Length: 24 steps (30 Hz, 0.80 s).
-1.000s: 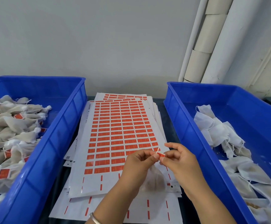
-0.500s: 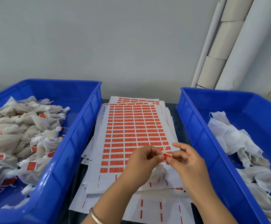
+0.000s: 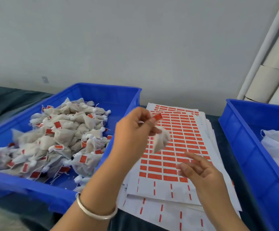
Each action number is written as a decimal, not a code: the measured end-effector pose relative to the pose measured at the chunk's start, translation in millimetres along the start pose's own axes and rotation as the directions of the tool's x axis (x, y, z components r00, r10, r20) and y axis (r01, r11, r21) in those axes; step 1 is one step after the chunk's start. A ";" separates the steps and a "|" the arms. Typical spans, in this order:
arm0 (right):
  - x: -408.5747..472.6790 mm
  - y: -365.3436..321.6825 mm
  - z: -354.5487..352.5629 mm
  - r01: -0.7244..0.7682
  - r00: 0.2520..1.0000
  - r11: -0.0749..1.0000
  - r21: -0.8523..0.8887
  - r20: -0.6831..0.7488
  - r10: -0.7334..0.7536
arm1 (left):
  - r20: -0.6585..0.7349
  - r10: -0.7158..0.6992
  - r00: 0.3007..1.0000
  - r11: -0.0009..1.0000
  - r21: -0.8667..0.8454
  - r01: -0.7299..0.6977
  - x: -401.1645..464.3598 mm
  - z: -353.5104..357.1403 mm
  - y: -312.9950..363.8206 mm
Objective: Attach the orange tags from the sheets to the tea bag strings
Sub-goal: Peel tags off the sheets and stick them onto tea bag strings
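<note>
Between the thumb and forefinger of the left hand (image 3: 133, 130), raised over the near edge of the label sheets, a small orange tag (image 3: 158, 116) is pinched tight, and from it a tea bag (image 3: 161, 140) dangles: a soft, off-white gauzy pouch, blurred, hanging just right of the palm. A smooth silver bangle (image 3: 95, 212) rings that wrist. Lower and to the right, the right hand (image 3: 200, 170) hovers with fingers loosely spread and slightly curled, holding nothing. Under both hands lies a fanned stack of white sheets (image 3: 173, 189), the top one gridded with flat orange rectangular tags, the lower margin bare but for short orange dashes. Left of the stack sits a glossy blue plastic bin (image 3: 35, 189) heaped with crumpled tagged bags (image 3: 64, 139); the left forearm crosses in front of its right wall. At the right edge stands a second blue bin (image 3: 245, 147) holding limp white untagged bags (image 3: 278, 147), only partly in view.
</note>
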State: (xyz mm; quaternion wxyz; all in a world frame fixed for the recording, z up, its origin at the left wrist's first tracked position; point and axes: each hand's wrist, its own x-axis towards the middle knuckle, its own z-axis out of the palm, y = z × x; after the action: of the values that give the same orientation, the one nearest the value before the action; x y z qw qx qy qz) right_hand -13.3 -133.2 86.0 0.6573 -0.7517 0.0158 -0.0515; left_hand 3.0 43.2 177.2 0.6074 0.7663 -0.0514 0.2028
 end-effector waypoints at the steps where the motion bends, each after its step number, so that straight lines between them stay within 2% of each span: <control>1: -1.0 2.4 3.7 -0.011 1.000 1.000 0.004 0.018 0.011 | -0.049 0.036 0.998 0.999 -0.004 -0.036 4.3 -11.8 2.8; 5: -3.0 13.0 14.2 -0.040 0.997 0.999 -0.002 0.063 0.040 | -0.226 0.067 0.972 0.998 0.006 -0.067 27.0 -53.1 -1.1; 9: -5.5 18.1 22.9 -0.055 0.994 0.998 -0.002 0.099 0.055 | -0.299 -0.018 0.954 0.972 0.219 0.087 52.3 -76.5 -28.4; 12: -7.0 19.4 26.8 -0.063 0.990 0.998 -0.024 0.121 0.065 | -0.265 -0.153 0.952 0.863 0.433 0.259 63.5 -84.2 -54.4; 15: -7.3 19.3 28.8 -0.080 0.986 0.995 -0.055 0.140 0.087 | -0.209 -0.268 0.940 0.779 0.527 0.340 64.2 -84.6 -69.4; 17: -7.1 17.8 30.4 -0.092 0.984 0.993 -0.071 0.147 0.102 | -0.178 -0.273 0.945 0.760 0.563 0.325 61.4 -82.3 -66.4; 20: -6.2 14.2 31.8 -0.107 0.978 0.990 -0.095 0.169 0.123 | -0.075 -0.255 0.964 0.785 0.566 0.252 52.2 -78.1 -47.7; 24: -8.9 6.8 25.9 -0.117 0.966 0.977 -0.176 0.209 0.154 | 0.112 -0.169 0.979 0.877 0.470 0.098 24.2 -59.0 -14.7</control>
State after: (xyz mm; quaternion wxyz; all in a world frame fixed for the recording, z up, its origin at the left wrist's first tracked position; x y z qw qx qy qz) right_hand -19.3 -107.8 75.3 0.5937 -0.8008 -0.0019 0.0791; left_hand 15.2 107.2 183.4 0.4146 0.9035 0.0059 0.1085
